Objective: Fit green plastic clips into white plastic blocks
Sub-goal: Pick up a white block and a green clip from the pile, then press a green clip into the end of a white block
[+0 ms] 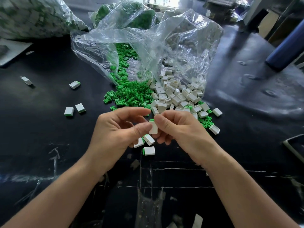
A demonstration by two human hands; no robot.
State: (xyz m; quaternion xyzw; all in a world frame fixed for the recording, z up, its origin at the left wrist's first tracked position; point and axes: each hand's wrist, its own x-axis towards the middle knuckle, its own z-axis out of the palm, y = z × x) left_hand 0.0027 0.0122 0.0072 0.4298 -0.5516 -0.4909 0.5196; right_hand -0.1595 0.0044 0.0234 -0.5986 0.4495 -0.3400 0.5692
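Both my hands meet over the black table just in front of the piles. Between them is a white block [153,127] with a green clip [151,120] showing at its top edge. My left hand [118,129] pinches the block with its thumb, and my right hand [179,129] holds it from the right with curled fingers. A heap of loose green clips [130,94] lies ahead on the left. A heap of white blocks [176,94] lies ahead on the right. Three blocks with green clips [149,150] lie under my hands.
A clear plastic bag [148,46] spills both heaps onto the table. Fitted blocks [74,111] lie scattered at the left, two more farther back [74,84]. Other filled bags [32,17] stand at the back left. A blue cylinder [286,46] leans at the right.
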